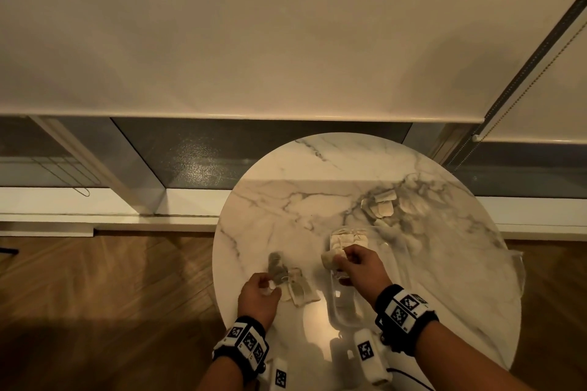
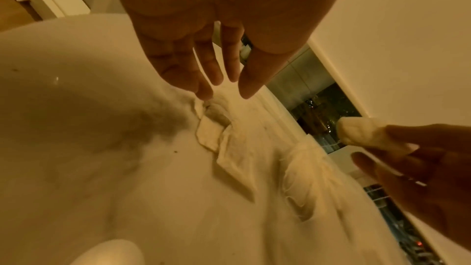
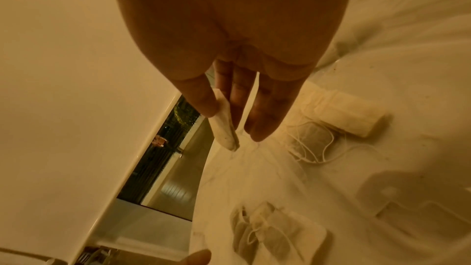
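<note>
- The right hand (image 1: 362, 267) pinches one pale, folded paper tea bag (image 1: 332, 259) between thumb and fingertips. It grasps the bag by one end, so the rest hangs free of the surface.
- The held bag sits at the left rim of a clear plastic box (image 1: 341, 305). I cannot tell whether it is over the box or just beside it. That placement suggests it is on its way in or out.
- The left hand (image 1: 259, 294) grasps nothing. Its fingers (image 2: 203, 92) are loosely extended, one tip touching the edge of a small pile of flat cream tea bags (image 1: 298, 287), probably to steady it or tease out the next bag.
- Both piles lie on a round white marble-patterned table (image 1: 286, 200).
- A second heap of stringed tea bags (image 1: 347, 238) lies just beyond the held one, and a third cluster (image 1: 384, 203) lies farther back (the amber light blurs the details). Keeping the groups separate looks like sorting.
</note>
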A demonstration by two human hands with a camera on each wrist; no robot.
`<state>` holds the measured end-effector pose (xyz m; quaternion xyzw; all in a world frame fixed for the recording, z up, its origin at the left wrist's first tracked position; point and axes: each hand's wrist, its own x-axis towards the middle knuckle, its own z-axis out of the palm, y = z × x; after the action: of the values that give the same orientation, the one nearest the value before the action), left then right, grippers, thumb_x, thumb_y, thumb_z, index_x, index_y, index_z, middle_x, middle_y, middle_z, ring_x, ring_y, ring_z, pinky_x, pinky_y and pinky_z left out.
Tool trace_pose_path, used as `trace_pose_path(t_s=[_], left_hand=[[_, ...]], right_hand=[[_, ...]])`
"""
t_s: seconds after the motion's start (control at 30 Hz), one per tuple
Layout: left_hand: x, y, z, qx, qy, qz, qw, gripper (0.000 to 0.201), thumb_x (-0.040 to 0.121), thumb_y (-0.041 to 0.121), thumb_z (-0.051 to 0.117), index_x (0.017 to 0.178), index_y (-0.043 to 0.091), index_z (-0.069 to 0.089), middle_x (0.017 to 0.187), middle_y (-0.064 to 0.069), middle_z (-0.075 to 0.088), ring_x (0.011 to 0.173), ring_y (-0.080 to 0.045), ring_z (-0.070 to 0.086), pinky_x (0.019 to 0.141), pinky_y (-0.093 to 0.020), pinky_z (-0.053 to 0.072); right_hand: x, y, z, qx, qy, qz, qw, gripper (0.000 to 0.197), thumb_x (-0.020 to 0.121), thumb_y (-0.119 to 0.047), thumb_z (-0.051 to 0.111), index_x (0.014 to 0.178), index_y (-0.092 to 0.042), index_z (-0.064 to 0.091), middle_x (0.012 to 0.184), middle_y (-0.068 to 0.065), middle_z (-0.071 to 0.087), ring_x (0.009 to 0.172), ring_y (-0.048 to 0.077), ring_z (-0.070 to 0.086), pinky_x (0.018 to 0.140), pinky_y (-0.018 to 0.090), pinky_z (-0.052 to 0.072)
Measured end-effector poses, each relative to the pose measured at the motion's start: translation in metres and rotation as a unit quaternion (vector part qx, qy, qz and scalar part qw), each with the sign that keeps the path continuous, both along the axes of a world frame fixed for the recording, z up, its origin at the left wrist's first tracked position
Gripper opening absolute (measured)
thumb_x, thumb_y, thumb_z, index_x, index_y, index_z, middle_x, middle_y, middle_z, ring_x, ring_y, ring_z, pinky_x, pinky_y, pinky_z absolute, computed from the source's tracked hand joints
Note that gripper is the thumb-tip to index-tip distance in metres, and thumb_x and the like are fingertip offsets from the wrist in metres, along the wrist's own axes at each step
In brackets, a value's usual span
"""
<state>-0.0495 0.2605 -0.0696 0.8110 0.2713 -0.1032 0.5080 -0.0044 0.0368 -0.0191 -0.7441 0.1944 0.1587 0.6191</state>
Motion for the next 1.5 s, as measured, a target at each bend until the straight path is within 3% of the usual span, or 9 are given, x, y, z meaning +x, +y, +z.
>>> trace_pose_path(t_s=[0.2, 0.33, 0.47, 0.63, 0.8, 0.97, 1.2, 1.37, 1.5], left_hand=[[-0.003, -0.006, -0.006, 0.134, 0.000, -0.188, 0.973, 0.042, 0.083, 0.016, 0.068, 0.123, 0.024, 0.059, 0.117, 0.001, 0.055, 0.105, -0.014, 0.056, 0.089, -0.014, 0.038], [-0.005, -0.023, -0.004, 0.162, -0.022, -0.254, 0.953, 0.028, 0.083, 0.019, 0.063, 0.109, 0.029, 0.065, 0.115, 0.010, 0.060, 0.106, -0.012, 0.058, 0.087, -0.017, 0.042], [-0.004, -0.040, -0.004, 0.139, -0.016, -0.266, 0.954, 0.019, 0.086, 0.023, 0.065, 0.104, 0.027, 0.065, 0.104, 0.011, 0.063, 0.096, -0.005, 0.058, 0.087, -0.017, 0.046], [-0.008, -0.051, -0.009, 0.139, -0.024, -0.285, 0.948, 0.025, 0.089, 0.025, 0.062, 0.113, 0.027, 0.063, 0.112, 0.011, 0.060, 0.101, -0.005, 0.057, 0.085, -0.011, 0.039], [-0.006, -0.068, -0.007, 0.109, -0.049, -0.255, 0.959, 0.025, 0.098, 0.025, 0.049, 0.119, 0.025, 0.061, 0.117, 0.007, 0.062, 0.094, -0.002, 0.055, 0.083, -0.011, 0.040], [-0.002, -0.085, -0.001, 0.080, -0.027, -0.255, 0.963, 0.030, 0.094, 0.045, 0.053, 0.118, 0.028, 0.061, 0.104, 0.010, 0.061, 0.086, -0.001, 0.056, 0.079, -0.016, 0.044], [-0.002, -0.092, -0.003, 0.100, -0.019, -0.266, 0.959, 0.032, 0.089, 0.041, 0.061, 0.118, 0.027, 0.060, 0.101, 0.013, 0.057, 0.093, -0.003, 0.054, 0.085, -0.017, 0.045], [-0.005, -0.091, -0.004, 0.100, -0.026, -0.259, 0.960, 0.030, 0.090, 0.038, 0.061, 0.117, 0.025, 0.061, 0.101, 0.011, 0.059, 0.089, -0.002, 0.054, 0.083, -0.016, 0.046], [-0.005, -0.091, -0.006, 0.101, -0.026, -0.259, 0.960, 0.031, 0.090, 0.039, 0.061, 0.117, 0.025, 0.062, 0.099, 0.012, 0.058, 0.090, -0.001, 0.054, 0.084, -0.017, 0.046]], right_hand=[[0.002, -0.014, -0.001, 0.009, 0.005, -0.030, 0.999, 0.006, 0.092, -0.008, 0.063, 0.087, -0.005, 0.064, 0.077, 0.012, 0.070, 0.073, 0.026, 0.068, 0.073, 0.049, 0.061], [0.002, -0.025, -0.008, -0.019, 0.002, -0.015, 1.000, 0.008, 0.092, -0.014, 0.065, 0.087, -0.008, 0.066, 0.078, 0.015, 0.073, 0.077, 0.034, 0.071, 0.070, 0.051, 0.059], [0.001, -0.038, -0.011, -0.060, -0.002, -0.009, 0.998, 0.009, 0.093, -0.018, 0.066, 0.087, -0.013, 0.068, 0.078, 0.010, 0.074, 0.079, 0.032, 0.072, 0.065, 0.040, 0.058], [0.003, -0.061, -0.023, -0.158, 0.000, 0.036, 0.987, 0.011, 0.094, -0.022, 0.063, 0.085, -0.022, 0.068, 0.076, 0.003, 0.073, 0.076, 0.022, 0.071, 0.074, 0.044, 0.060], [0.006, -0.073, -0.034, -0.283, 0.070, 0.196, 0.936, 0.019, 0.092, -0.012, 0.056, 0.092, -0.025, 0.070, 0.083, -0.003, 0.068, 0.084, 0.018, 0.065, 0.076, 0.028, 0.052], [0.012, -0.073, -0.037, -0.338, 0.109, 0.274, 0.894, 0.019, 0.090, -0.011, 0.056, 0.100, -0.024, 0.066, 0.098, -0.003, 0.063, 0.087, 0.014, 0.058, 0.075, 0.023, 0.042], [0.026, -0.069, -0.039, -0.365, 0.090, 0.275, 0.885, 0.013, 0.092, -0.014, 0.057, 0.095, -0.025, 0.063, 0.100, 0.000, 0.066, 0.081, 0.013, 0.060, 0.062, 0.018, 0.042], [0.033, -0.067, -0.039, -0.368, 0.094, 0.270, 0.885, 0.011, 0.091, -0.017, 0.059, 0.094, -0.026, 0.066, 0.095, -0.003, 0.066, 0.083, 0.014, 0.063, 0.075, 0.024, 0.050], [0.038, -0.065, -0.040, -0.374, 0.091, 0.275, 0.881, 0.011, 0.090, -0.018, 0.061, 0.094, -0.024, 0.069, 0.096, -0.001, 0.068, 0.085, 0.014, 0.062, 0.073, 0.023, 0.047]])
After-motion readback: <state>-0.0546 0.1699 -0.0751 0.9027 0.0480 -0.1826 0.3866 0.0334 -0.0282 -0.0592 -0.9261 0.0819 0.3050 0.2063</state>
